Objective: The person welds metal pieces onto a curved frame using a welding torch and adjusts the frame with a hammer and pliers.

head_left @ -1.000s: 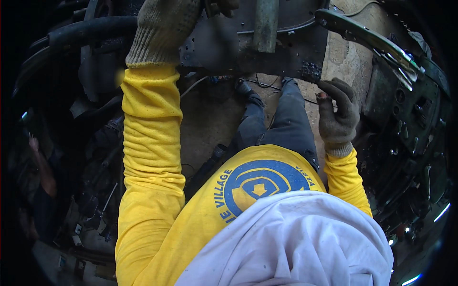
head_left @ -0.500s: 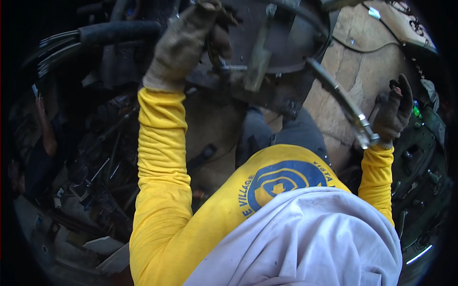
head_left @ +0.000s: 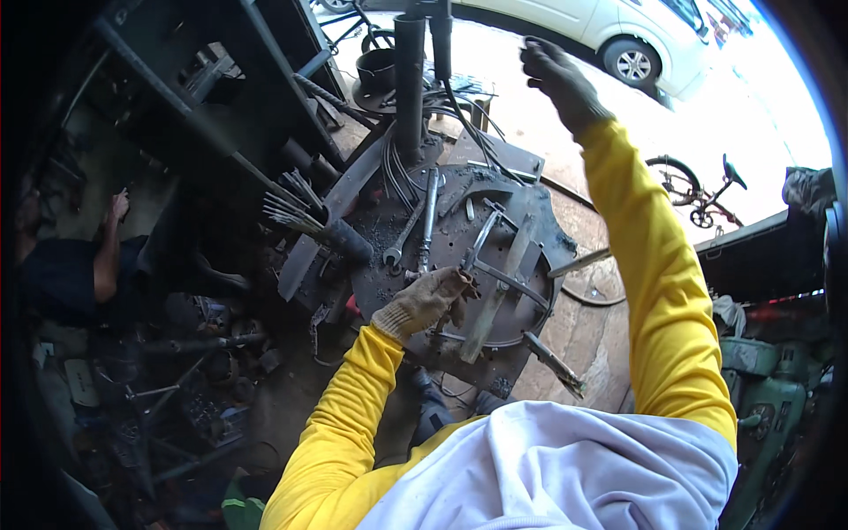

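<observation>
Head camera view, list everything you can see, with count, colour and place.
round metal plate: one, dark grey, centre
wrenches: two, steel, on the plate's left side
flat bar: one, grey, across the plate
upright pipe: one, dark, behind the plate
rod bundle: one, grey, left of the plate
car: one, white, top
bicycle: one, dark, right
another person's arm: one, far left
left hand: gloved, on the plate
right hand: gloved, raised, empty
</observation>
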The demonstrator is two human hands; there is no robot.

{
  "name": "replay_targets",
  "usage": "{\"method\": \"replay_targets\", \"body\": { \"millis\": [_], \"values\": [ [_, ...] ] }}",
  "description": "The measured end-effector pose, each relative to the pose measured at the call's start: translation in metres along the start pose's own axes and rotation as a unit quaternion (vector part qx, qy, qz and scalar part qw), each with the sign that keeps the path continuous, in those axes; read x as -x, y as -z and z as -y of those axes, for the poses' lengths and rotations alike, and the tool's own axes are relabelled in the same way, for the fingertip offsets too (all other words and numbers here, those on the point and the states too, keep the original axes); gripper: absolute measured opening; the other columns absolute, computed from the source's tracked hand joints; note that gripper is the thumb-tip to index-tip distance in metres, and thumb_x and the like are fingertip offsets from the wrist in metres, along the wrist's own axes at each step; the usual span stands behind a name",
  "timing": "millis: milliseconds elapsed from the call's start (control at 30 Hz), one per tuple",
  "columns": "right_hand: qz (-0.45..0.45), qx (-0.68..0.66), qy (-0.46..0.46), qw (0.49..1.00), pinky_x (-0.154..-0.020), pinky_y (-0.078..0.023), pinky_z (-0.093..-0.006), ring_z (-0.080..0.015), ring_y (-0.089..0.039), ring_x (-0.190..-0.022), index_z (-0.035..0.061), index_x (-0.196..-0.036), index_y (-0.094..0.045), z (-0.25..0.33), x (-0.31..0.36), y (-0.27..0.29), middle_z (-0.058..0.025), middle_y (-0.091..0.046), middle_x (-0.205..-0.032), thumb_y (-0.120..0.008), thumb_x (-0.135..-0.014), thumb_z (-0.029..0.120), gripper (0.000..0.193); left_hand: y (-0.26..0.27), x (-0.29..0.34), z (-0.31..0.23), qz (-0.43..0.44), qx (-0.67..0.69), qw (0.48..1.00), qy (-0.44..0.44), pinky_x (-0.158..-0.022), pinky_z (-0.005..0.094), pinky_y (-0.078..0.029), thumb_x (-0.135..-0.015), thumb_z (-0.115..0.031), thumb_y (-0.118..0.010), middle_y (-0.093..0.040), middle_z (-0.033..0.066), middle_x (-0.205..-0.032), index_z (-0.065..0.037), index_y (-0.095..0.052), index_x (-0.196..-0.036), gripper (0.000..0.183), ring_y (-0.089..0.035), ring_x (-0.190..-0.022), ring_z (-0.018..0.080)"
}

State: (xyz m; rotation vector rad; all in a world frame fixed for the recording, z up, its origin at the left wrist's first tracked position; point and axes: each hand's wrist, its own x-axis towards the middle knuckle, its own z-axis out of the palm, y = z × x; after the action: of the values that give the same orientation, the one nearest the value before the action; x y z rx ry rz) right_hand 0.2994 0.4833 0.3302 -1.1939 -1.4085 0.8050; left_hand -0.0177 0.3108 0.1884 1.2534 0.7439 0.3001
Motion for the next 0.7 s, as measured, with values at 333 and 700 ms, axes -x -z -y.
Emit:
{"method": "replay_targets", "body": {
  "millis": [333,700],
  "values": [
    [0.134,-0.139,-0.079,0.978,-0.073,-0.053,-0.0332,-0.0170,-0.063,-0.083,0.0022,-0.125,-0.059,-0.057,-0.115,-0.109,-0.0061,-0.067,-0.097,-0.070,-0.095,0.025,0.040,0.005,0.005,0.007,0.009,-0.040,0.999,-0.033,-0.061,0.0279,-0.047,-0.108,-0.047,-0.042,-0.065,0.0028,-0.072,-0.004,-0.062,-0.107,0.047,-0.062,-0.065,0.0112],
    [-0.034,0.089,0.151,0.984,-0.069,-0.055,-0.0367,-0.0221,-0.067,-0.073,0.0010,-0.101,-0.068,-0.012,-0.169,-0.027,-0.0108,-0.069,-0.079,-0.067,-0.091,0.017,0.019,-0.003,-0.002,0.005,0.024,-0.003,0.999,-0.046,-0.056,0.0259,-0.043,-0.106,-0.051,-0.045,-0.066,0.0004,-0.071,-0.007,-0.064,-0.109,0.048,-0.058,-0.063,0.0079]
  ]
}}
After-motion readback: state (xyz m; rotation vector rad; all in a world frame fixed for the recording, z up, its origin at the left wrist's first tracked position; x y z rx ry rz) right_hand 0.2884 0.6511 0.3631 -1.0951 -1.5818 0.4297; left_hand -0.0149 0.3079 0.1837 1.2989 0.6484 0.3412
